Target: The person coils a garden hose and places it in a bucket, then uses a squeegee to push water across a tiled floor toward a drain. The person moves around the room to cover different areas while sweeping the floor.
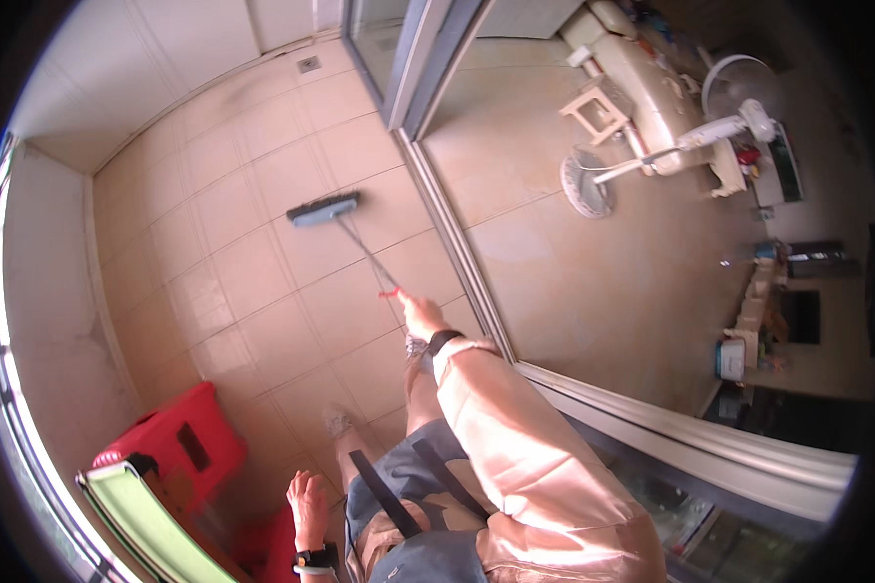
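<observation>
My right hand [421, 315] grips the upper end of a broom's thin grey handle [368, 253], near a red piece on it. The broom head [324, 210], light blue with dark bristles, rests on the tiled floor [262, 270] ahead of me. Down at my left side, my left hand [308, 503] hangs with bent fingers and nothing in it. It is nearest to a red plastic stool [197, 444] on the left.
A sliding-door track [452, 248] runs along my right. Beyond it stand a fan [590, 182], a small stool [595, 115] and a pale sofa [642, 95]. A green-topped folded item [138, 517] leans at lower left. A floor drain [309, 65] lies at the far end.
</observation>
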Demonstrator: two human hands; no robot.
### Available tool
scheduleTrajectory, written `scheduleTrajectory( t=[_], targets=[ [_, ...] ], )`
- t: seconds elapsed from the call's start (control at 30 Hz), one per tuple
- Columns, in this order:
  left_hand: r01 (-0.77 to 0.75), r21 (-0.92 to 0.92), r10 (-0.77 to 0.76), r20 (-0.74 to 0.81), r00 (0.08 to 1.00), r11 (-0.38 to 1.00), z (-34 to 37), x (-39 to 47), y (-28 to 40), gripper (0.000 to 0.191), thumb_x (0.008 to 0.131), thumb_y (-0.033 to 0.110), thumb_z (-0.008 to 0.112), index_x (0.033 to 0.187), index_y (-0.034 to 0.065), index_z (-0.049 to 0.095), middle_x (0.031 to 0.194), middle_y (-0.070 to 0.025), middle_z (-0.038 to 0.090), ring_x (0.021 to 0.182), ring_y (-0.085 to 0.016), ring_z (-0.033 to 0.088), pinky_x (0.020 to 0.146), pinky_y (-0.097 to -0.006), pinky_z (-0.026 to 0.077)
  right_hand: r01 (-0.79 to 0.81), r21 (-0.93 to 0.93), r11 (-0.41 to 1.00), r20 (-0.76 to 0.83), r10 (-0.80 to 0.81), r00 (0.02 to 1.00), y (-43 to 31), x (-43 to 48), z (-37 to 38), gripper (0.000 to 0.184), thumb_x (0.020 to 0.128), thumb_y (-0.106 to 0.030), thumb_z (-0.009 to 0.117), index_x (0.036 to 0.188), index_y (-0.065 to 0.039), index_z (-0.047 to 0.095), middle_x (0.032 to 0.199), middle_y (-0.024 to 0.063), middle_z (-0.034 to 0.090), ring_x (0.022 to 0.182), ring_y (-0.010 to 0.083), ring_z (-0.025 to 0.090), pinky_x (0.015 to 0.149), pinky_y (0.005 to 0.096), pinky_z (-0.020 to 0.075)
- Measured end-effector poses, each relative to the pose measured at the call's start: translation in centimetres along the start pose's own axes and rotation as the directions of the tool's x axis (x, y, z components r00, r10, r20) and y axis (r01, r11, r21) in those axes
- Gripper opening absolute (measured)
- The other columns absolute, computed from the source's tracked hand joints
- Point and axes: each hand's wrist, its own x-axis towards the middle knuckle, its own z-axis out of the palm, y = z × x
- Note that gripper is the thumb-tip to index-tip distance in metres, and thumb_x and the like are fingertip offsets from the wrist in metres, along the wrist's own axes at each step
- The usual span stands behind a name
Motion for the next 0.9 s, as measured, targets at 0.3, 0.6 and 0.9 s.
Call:
scheduleTrajectory(
  t=[0.3, 0.6, 0.9],
  targets=[
    [-0.034, -0.051, 0.037, 0.056, 0.998, 0.998, 3.1, 8.4, 11.1, 0.032, 0.076, 0.007, 0.062, 0.108, 0.0086, 0.06, 0.119, -0.0141, 0.054, 0.119, -0.035, 0.045, 0.098, -0.0465, 0.037, 0.047, -0.013, 0.999, 0.036, -0.047, 0.998, 15.2, -18.6, -10.3, 0.057, 0.088, -0.01, 0.051, 0.139, -0.031, 0.037, 0.071, 0.0205, 0.06, 0.066, 0.0405, 0.06, 0.056, 0.0503, 0.0454],
    [0.004, -0.024, -0.003, 0.065, 0.998, 1.0, 3.9, 10.9, 16.0, 0.032, 0.075, 0.007, 0.064, 0.107, 0.0097, 0.06, 0.118, -0.014, 0.054, 0.119, -0.034, 0.046, 0.098, -0.0457, 0.037, -0.121, -0.062, 0.991, 0.213, 0.132, 0.968, 18.9, -9.5, -12.9, 0.051, 0.089, -0.013, 0.048, 0.136, -0.029, 0.042, 0.089, 0.0197, 0.064, 0.082, 0.0393, 0.063, 0.069, 0.0493, 0.0497],
    [0.024, 0.02, -0.024, 0.004, 1.0, 1.0, 1.6, 11.9, 16.7, 0.023, 0.075, 0.007, 0.06, 0.098, 0.0091, 0.063, 0.109, -0.0112, 0.057, 0.115, -0.034, 0.048, 0.096, -0.0466, 0.038, 0.145, -0.138, 0.98, 0.095, -0.133, 0.987, 10.7, 7.9, -13.4, 0.048, 0.089, -0.018, 0.048, 0.136, -0.029, 0.041, 0.075, 0.0174, 0.063, 0.069, 0.037, 0.063, 0.059, 0.05, 0.049]
  ],
)
